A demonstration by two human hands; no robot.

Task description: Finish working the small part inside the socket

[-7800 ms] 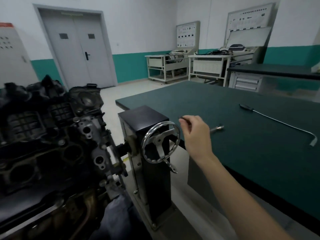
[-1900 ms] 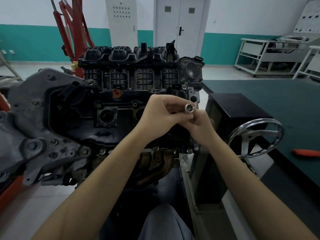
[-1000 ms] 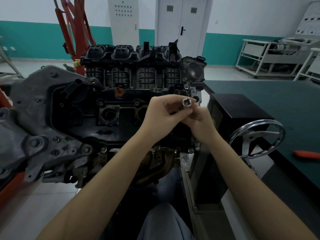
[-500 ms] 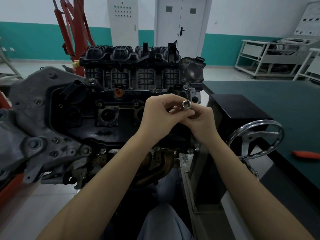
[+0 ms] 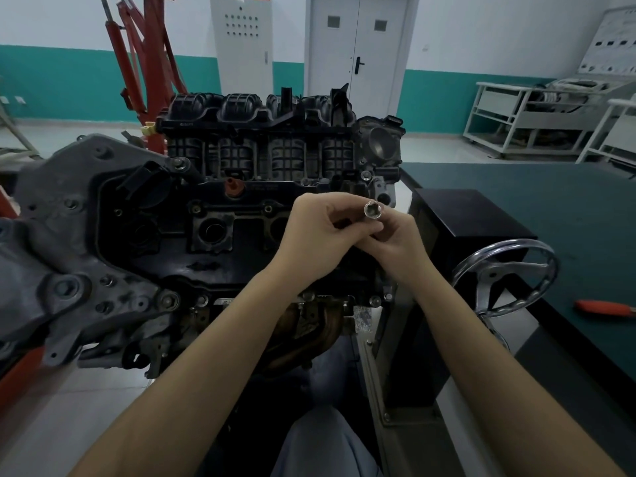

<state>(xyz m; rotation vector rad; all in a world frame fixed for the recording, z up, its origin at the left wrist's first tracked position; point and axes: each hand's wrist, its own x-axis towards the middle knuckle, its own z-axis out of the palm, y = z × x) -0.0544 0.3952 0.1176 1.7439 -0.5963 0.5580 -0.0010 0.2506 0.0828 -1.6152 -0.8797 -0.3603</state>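
Both my hands meet in front of a black car engine (image 5: pixel 220 208) mounted on a stand. A small chrome socket (image 5: pixel 372 210) points its open end up at me. My left hand (image 5: pixel 320 235) curls its fingers round the socket from the left. Pressed against it from the right, my right hand (image 5: pixel 399 242) pinches the socket too; whatever is attached below is hidden by the fingers. The hands hover above the engine's dark valve cover, near its right end.
A chrome handwheel (image 5: pixel 506 277) sticks out of the black stand box (image 5: pixel 461 215) to the right. A green-topped bench (image 5: pixel 550 208) carries an orange-handled tool (image 5: pixel 605 308). A red hoist (image 5: pixel 148 63) stands behind the engine. White trolleys (image 5: pixel 530 118) line the far right wall.
Long ago my right hand reached over the bench; both hands have since come together at the engine. Over the last second the socket has shifted only slightly between my fingers.
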